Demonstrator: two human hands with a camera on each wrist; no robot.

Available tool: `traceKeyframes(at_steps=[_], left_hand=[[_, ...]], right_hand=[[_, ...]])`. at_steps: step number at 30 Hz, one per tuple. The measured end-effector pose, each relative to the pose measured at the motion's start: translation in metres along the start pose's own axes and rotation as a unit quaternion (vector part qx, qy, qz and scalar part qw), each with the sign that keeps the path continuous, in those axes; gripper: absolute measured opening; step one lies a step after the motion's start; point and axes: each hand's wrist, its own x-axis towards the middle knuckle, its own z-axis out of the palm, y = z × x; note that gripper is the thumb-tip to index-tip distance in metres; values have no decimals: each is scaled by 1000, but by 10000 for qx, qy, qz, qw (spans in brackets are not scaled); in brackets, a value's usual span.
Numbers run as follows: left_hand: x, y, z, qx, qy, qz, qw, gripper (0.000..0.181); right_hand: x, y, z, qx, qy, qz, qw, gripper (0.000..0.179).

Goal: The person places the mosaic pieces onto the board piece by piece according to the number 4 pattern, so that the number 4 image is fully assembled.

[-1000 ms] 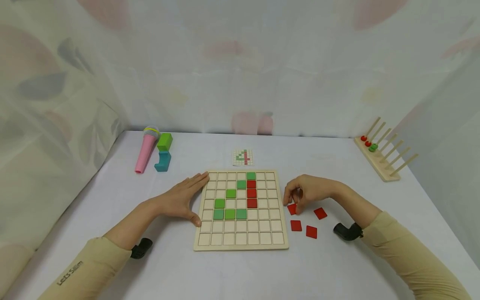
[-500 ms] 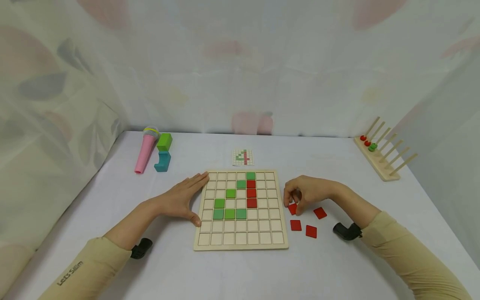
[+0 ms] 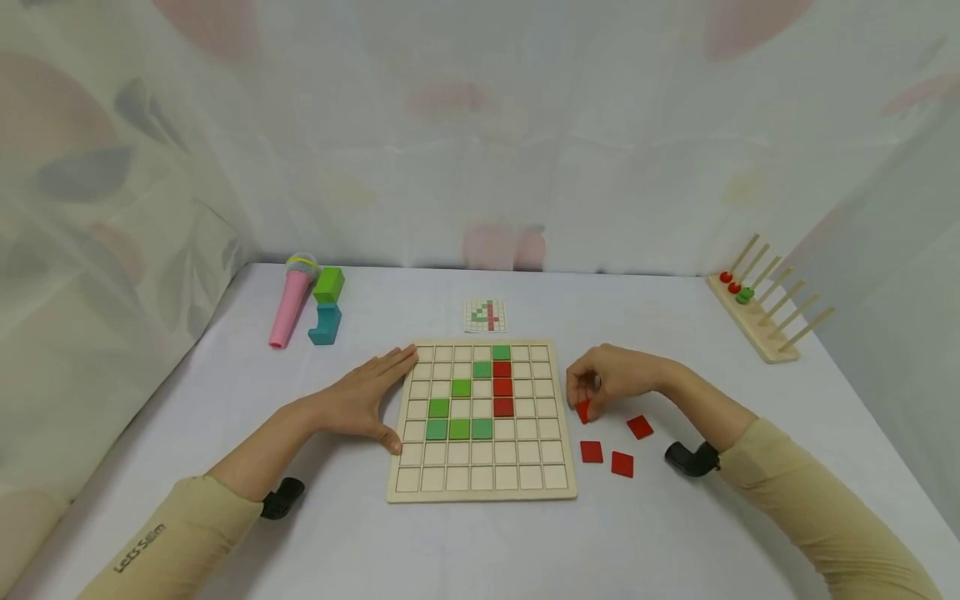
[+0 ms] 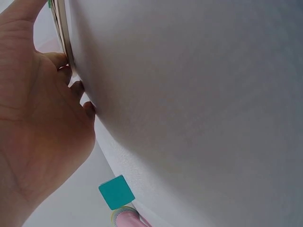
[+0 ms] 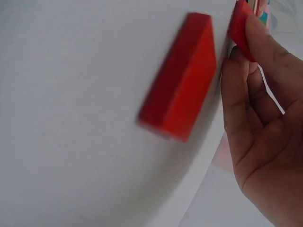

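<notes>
A wooden grid board (image 3: 457, 479) lies mid-table in the head view, with green tiles (image 3: 460, 429) in several cells and three red tiles (image 3: 503, 387) in one column. My left hand (image 3: 352, 406) rests along the board's left edge, fingers spread, thumb lower down. To the right of the board, my right hand (image 3: 622, 373) pinches a red square tile (image 5: 240, 29) between thumb and fingers; it looks tilted in the right wrist view. Three other loose tiles lie below and beside that hand: one red tile (image 3: 640, 427) to the right, two red tiles (image 3: 592, 452) nearer the front.
A small pattern card (image 3: 485, 316) lies behind the board. At the back left are a pink toy microphone (image 3: 291, 304), a green block (image 3: 328, 285) and a teal block (image 3: 325, 325). A wooden peg stand (image 3: 757, 321) with red and green beads stands back right.
My right hand has lifted slightly and drawn its fingers together on the red tile, which has shifted up and tilted. The left hand stays in place.
</notes>
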Motion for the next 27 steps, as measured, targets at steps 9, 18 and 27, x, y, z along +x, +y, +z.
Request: traceKeyframes(at_steps=[9,18,27], left_hand=[[0,0,-1,18,1,21,10000,141],[1,2,-1,28,1,2,10000,140],[1,1,-1,37,5,5,10000,140]], right_hand=[[4,-14,-11,-20,582,54,9983,19],[14,-33,-6,29,746,-146,9971,14],[28,-50,10,109,773,-240,9967,15]])
